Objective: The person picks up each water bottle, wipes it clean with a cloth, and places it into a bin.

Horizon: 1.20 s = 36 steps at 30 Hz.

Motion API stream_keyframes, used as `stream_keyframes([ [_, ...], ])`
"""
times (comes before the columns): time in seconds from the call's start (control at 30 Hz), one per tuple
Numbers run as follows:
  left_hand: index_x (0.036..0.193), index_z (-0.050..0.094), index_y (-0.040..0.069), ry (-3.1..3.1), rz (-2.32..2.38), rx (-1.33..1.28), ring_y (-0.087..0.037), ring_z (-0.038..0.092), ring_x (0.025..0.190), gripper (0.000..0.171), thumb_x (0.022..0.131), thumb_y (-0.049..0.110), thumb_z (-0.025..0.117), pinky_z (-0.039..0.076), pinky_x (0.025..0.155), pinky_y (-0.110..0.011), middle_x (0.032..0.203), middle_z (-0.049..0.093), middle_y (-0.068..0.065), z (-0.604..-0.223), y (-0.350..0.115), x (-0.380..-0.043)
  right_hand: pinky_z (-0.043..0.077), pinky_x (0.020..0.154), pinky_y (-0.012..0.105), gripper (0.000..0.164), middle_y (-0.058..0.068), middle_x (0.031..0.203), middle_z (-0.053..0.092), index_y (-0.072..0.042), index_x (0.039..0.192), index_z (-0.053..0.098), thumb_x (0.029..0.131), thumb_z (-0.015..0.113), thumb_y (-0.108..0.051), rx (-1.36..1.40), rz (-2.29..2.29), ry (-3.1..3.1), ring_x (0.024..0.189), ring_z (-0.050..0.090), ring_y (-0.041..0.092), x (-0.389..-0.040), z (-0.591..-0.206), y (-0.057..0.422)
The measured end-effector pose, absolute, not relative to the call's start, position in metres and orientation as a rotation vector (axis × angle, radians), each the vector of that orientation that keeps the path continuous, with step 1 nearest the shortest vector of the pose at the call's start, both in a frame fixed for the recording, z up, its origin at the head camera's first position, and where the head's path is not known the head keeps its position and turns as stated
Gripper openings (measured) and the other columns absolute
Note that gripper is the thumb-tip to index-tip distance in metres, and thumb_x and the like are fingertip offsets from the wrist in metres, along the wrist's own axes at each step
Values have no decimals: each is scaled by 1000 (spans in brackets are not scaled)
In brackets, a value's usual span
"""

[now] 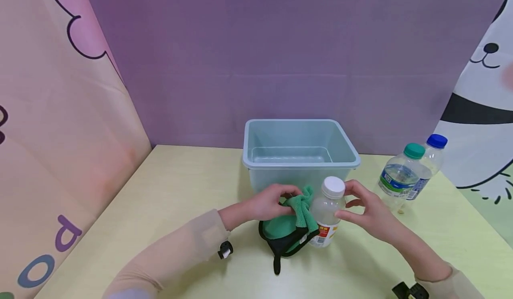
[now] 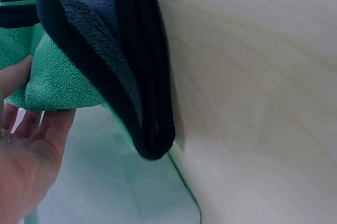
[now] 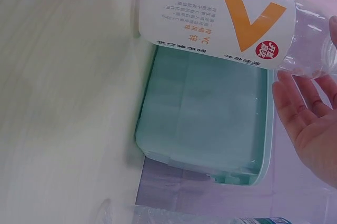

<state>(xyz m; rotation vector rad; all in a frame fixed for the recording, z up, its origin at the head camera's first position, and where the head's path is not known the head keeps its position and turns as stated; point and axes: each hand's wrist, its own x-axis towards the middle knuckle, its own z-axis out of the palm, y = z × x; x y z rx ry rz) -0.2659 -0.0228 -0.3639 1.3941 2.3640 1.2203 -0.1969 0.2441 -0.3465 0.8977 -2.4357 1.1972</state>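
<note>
My left hand pinches a folded green cloth with black edging between thumb and fingers. The cloth hangs over the table in front of the bin, its black loop pointing down. Right against it stands a clear plastic bottle with a white cap and a printed label. My right hand is at the bottle's right side, thumb and fingers apart and loosely curved, fingertips right at its shoulder. In the right wrist view, the fingers lie along the edge of the bottle's upper part.
Behind both hands stands a light blue plastic bin with nothing in it. Two more clear bottles are at the right, one with a green cap and one with a blue cap. A purple curtain hangs along the table's back edge.
</note>
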Motion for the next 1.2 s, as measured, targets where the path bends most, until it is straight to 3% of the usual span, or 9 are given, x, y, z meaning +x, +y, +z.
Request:
stream_keyframes([
  [0.17, 111, 65, 4, 2373, 1182, 1412, -8, 57, 89, 26, 86, 1, 72, 45, 86, -23, 104, 66, -2, -369, -22, -269, 53, 75, 26, 49, -10, 111, 59, -1, 119, 54, 76, 78, 5, 893, 1205, -2441, 99, 55, 1, -197, -346, 244],
  [0.77, 115, 62, -3, 2177, 1672, 1349, -13, 59, 101, 28, 88, -7, 64, 54, 78, -28, 110, 64, -15, -336, -15, -259, 53, 74, 26, 50, -11, 111, 58, -1, 119, 53, 76, 77, 7, 921, 1221, -2426, 99, 55, 2, -197, -346, 245],
  [1.2, 115, 62, -1, 2206, 1627, 1340, -13, 59, 105, 27, 88, -3, 67, 53, 79, -26, 113, 63, -12, -330, -13, -261, 53, 74, 25, 49, -11, 111, 58, -1, 117, 53, 76, 77, 9, 955, 1210, -2409, 99, 55, 2, -200, -346, 246],
])
